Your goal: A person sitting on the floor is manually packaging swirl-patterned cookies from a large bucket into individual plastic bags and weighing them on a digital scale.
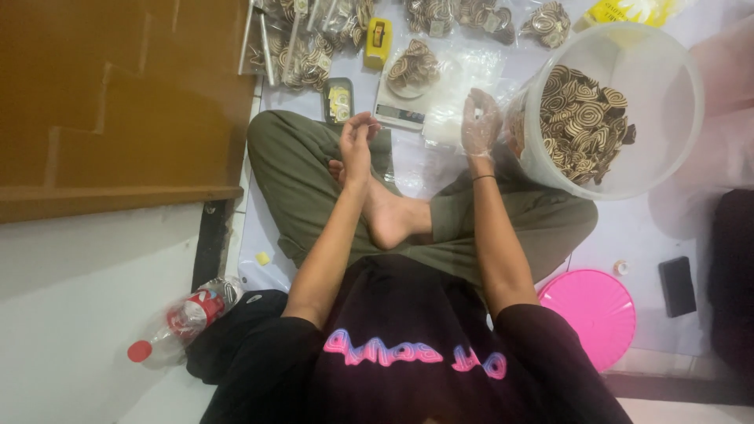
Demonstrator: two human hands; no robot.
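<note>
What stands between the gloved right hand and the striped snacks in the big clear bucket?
Only the bucket's own clear wall. The right hand is raised just outside it, beside the striped snacks. The open mouth of the tilted bucket faces up, with nothing across it.

A brown wooden stair rises at left above a white tiled floor.

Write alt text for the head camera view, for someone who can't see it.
Seen from above, a person sits cross-legged on the floor, the bare left hand and the clear-gloved right hand raised over a small scale piled with striped chips. A big clear tub of chips stands at the right, sealed bags lie ahead, and a pink lid lies beside the knee.
</note>
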